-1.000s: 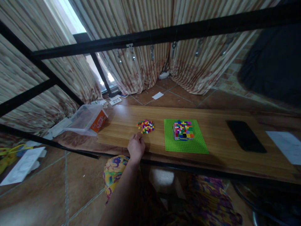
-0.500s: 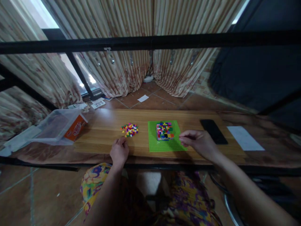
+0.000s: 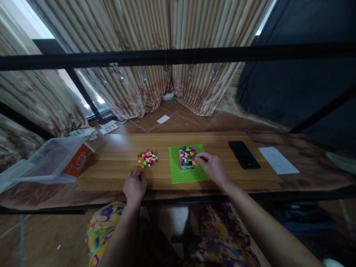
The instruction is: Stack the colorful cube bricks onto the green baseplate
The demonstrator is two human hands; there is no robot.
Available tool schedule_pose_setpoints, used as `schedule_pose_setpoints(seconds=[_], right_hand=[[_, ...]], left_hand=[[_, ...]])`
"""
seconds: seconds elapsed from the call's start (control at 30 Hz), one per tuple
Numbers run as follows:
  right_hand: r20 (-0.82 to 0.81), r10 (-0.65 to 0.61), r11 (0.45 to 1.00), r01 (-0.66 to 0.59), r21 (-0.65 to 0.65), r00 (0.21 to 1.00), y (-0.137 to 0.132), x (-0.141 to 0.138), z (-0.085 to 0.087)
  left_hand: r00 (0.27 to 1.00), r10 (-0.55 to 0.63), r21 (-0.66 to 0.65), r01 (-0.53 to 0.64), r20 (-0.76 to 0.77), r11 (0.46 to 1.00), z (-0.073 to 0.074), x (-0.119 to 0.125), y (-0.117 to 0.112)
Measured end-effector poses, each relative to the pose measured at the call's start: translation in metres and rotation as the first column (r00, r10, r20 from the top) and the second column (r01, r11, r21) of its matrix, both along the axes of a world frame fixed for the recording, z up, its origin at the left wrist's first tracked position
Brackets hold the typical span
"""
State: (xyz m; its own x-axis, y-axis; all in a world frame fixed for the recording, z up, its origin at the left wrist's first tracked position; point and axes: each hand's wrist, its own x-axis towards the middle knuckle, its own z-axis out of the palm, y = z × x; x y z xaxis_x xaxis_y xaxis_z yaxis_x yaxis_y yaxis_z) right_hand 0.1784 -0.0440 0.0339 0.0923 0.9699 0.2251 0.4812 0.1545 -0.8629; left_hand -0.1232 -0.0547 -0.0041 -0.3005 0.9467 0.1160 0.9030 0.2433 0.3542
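A green baseplate (image 3: 180, 176) lies on the wooden table (image 3: 219, 139), with a block of many-coloured small bricks (image 3: 187, 157) built on it. My right hand (image 3: 211, 167) rests over the plate's right side, its fingers pinched together against the right edge of the brick block; anything between them is too small to see. A loose pile of coloured bricks (image 3: 147, 158) lies left of the plate. My left hand (image 3: 135, 185) sits curled on the table just below that pile, fingers closed, apart from the bricks.
A clear plastic bin with an orange label (image 3: 59, 161) lies tipped at the table's left end. A black phone (image 3: 244, 154) and a white paper (image 3: 278, 160) lie to the right. A black metal bar (image 3: 178, 57) crosses in front. Curtains hang behind.
My right hand came into view from the right and moved left onto the baseplate up to the brick block. My left hand stayed below the loose pile. The camera turned left-to-centre.
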Motion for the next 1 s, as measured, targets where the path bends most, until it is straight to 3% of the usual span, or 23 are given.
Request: schedule_pose_setpoints(seconds=[0.23, 0.4, 0.63, 1.0], right_hand=[[0.188, -0.008, 0.998, -0.004, 0.063, 0.982, 0.007, 0.000, -0.006], [0.312, -0.019, 0.983, -0.038, 0.178, 0.950, 0.012, -0.005, -0.013], [0.292, -0.054, 0.963, -0.028, 0.269, 0.955, 0.009, -0.012, -0.021], [0.199, -0.078, 0.982, 0.041, 0.186, 0.977, 0.004, -0.007, -0.026]], left_hand=[[1.000, -0.003, 0.015, 0.003, 0.006, 1.000, -0.002, 0.000, 0.000], [1.000, -0.005, 0.001, 0.005, 0.011, 1.000, 0.000, 0.000, 0.000], [1.000, -0.004, 0.004, 0.003, 0.025, 1.000, 0.002, 0.002, -0.001], [0.999, -0.002, 0.009, 0.002, 0.041, 1.000, 0.002, 0.002, -0.002]])
